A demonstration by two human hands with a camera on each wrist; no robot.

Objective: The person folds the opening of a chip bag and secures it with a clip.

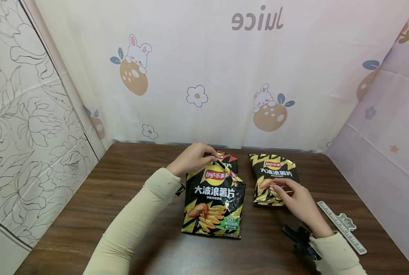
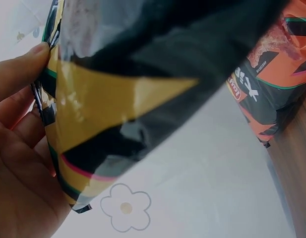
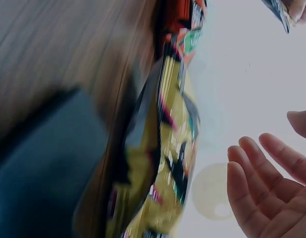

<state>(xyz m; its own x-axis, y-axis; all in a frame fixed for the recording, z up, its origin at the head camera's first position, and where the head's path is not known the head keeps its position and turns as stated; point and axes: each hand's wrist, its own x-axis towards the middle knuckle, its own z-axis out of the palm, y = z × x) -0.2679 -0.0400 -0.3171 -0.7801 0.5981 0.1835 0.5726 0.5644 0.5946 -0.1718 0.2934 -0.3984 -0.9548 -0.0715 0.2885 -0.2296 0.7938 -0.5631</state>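
My left hand (image 1: 195, 158) pinches the top edge of a black and yellow Lay's chip bag (image 1: 212, 206), which hangs upright with its printed front facing me. Thumb and fingertips grip that edge in the left wrist view, where the bag (image 2: 108, 99) fills the middle. A second black and yellow chip bag (image 1: 273, 168) lies on the table to the right. Over its lower right corner hovers my right hand (image 1: 298, 200). Loosely bent fingers (image 3: 257, 168) in the right wrist view hold nothing. Behind the held bag, a red and black chip bag (image 1: 229, 158) is partly hidden.
A white ruler-like strip (image 1: 341, 227) with a decorative shape lies on the dark wooden table (image 1: 122, 198), right of my right hand. A printed curtain (image 1: 197, 57) hangs at the table's back edge, with a patterned panel (image 1: 29, 107) on the left.
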